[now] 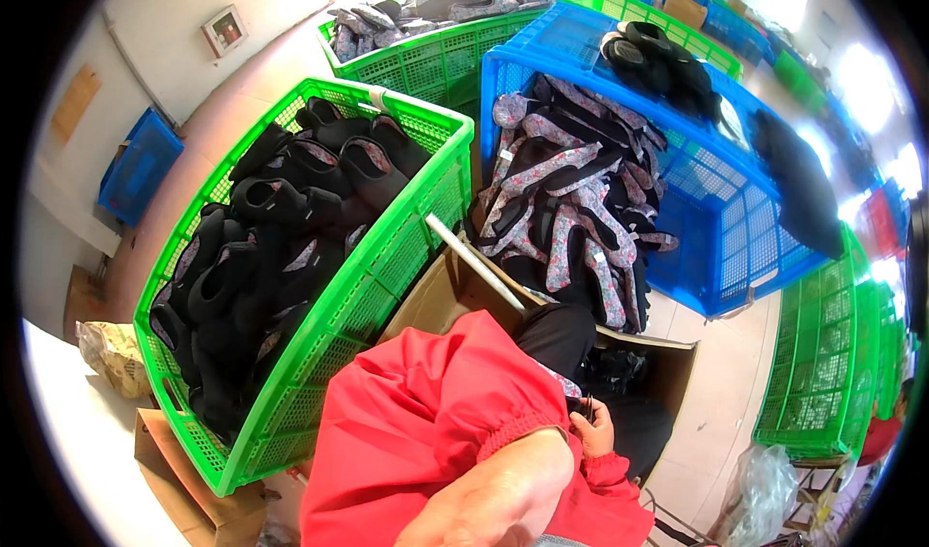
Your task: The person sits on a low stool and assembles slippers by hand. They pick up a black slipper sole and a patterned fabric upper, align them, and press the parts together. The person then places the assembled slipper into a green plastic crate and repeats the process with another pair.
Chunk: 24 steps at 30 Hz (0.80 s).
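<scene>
My right hand [596,431], in a red sleeve, is closed with its fingertips pinched on a black fabric piece with a floral strip [561,380]. A thin dark part shows at the fingers, too small to name. This is over my lap, beside my black trouser leg [559,339]. My left arm, in a loose red sleeve [435,373] with a gathered cuff, bends back toward the camera. The bare wrist and part of my left hand [484,499] loom large at the lower edge, and its fingers are out of sight.
A green crate [339,373] of black slipper-like pieces with floral linings stands left. Ahead, floral-and-black fabric pieces [571,198] lie heaped by a tilted blue crate [716,247]. An open cardboard box [668,358] is close to my legs. More green crates [818,353] stand right.
</scene>
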### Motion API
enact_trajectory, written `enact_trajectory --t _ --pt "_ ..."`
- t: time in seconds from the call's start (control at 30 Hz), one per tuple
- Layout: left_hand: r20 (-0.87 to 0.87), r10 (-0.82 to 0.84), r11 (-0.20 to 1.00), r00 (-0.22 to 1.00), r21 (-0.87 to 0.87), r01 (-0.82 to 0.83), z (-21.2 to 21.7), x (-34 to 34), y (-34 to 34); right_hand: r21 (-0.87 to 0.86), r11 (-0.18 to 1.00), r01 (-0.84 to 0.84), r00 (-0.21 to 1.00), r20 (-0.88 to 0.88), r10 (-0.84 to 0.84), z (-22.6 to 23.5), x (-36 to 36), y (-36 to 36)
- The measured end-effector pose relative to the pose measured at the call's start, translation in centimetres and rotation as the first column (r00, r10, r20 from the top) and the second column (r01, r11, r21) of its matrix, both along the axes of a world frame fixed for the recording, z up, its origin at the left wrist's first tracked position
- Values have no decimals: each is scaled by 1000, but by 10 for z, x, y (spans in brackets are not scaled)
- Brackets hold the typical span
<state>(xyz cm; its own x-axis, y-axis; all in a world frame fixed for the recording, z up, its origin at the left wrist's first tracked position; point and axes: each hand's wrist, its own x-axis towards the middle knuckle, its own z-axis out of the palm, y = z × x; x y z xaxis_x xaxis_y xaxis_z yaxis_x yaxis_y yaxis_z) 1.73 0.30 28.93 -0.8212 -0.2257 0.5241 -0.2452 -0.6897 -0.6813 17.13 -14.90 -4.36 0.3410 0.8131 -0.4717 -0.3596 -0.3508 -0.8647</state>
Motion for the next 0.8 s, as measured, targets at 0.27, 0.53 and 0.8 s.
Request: enact_trajectory --t 0.27,0.53,0.8 --pt "-168 -118 993 979 -35 113 -20 14 -11 23 999 -35 999 27 34 1 -5 2" --pt "-180 -128 992 975 -7 129 -19 19 -12 4 1000 -20 999 46 20 9 -4 3" --pt "-171 -130 991 977 18 135 -27 22 -16 96 992 76 997 -12 -75 -6 -11 4"
